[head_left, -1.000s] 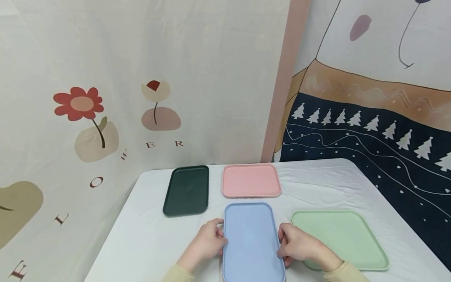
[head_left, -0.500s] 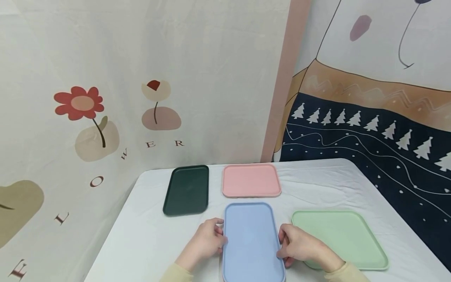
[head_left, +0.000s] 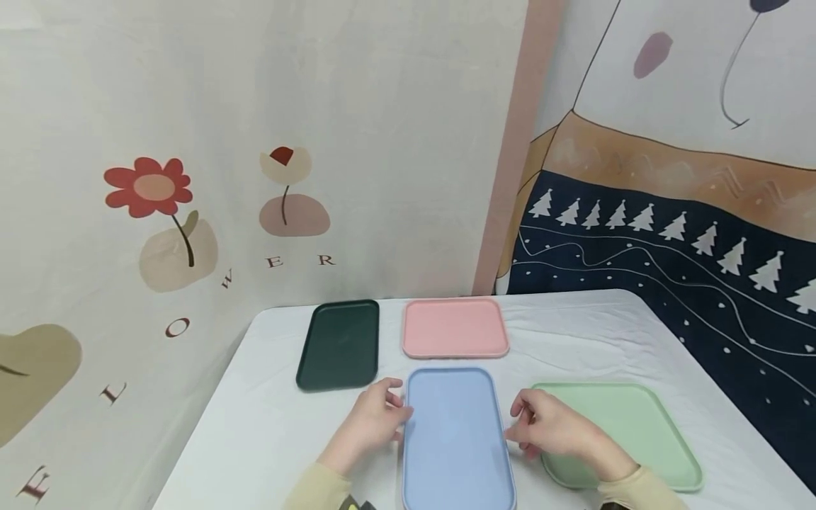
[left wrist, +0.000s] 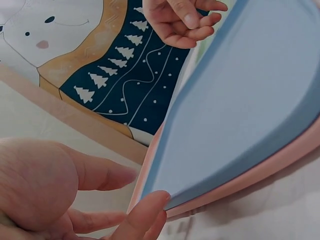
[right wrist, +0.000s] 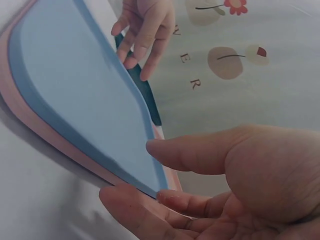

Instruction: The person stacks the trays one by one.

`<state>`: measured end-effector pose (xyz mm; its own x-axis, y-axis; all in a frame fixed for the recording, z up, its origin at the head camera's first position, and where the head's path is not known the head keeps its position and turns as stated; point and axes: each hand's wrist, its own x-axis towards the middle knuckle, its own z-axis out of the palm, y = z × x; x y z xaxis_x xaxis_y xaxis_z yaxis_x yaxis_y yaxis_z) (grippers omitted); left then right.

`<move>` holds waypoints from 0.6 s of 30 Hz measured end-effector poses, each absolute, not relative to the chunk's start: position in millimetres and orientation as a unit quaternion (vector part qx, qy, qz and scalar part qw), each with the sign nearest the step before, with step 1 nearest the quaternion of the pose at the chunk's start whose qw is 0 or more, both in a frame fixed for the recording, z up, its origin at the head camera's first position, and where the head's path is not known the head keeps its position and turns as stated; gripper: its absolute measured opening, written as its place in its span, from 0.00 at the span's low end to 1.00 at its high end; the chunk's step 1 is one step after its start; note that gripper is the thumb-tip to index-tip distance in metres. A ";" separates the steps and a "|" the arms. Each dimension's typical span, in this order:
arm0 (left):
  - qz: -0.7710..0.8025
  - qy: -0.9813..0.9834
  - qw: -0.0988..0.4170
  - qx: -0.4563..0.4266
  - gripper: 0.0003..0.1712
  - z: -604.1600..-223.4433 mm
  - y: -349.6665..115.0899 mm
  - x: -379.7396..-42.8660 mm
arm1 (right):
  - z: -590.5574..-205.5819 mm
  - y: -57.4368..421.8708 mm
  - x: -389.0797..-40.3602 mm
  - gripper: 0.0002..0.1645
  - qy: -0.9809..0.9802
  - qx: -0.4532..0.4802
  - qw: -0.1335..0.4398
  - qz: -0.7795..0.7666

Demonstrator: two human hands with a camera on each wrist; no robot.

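Note:
A blue rectangular tray (head_left: pixel 457 439) lies lengthwise at the front middle of the table, stacked on a pink tray (left wrist: pixel 295 150) whose rim shows below it in both wrist views. At its left long edge is my left hand (head_left: pixel 372 418), fingers loosely bent. The thumb and fingertips sit right at the rim. My right hand (head_left: pixel 551 425) hovers by the right edge, with thumb and fingers spread apart in the right wrist view. It partly covers the light green tray (head_left: pixel 627 433) behind it.
A dark green tray (head_left: pixel 339 346) lies at the back left, and another pink tray (head_left: pixel 455 327) at the back middle. A white cloth covers the table (head_left: pixel 255 425). Printed fabric hangings (head_left: pixel 395 142) stand behind and to the right.
Both hands have loosened from the blue tray's edges and shifted up a little, the right one also slightly outward. The trays stay in place.

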<state>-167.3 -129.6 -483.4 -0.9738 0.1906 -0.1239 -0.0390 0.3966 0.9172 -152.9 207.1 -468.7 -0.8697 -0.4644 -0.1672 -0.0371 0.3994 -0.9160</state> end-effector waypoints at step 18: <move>0.496 0.865 0.070 0.003 0.37 -482.7 -124.8 -215.1 | -444.1 212.8 -204.6 0.18 0.846 -0.186 0.084 -0.493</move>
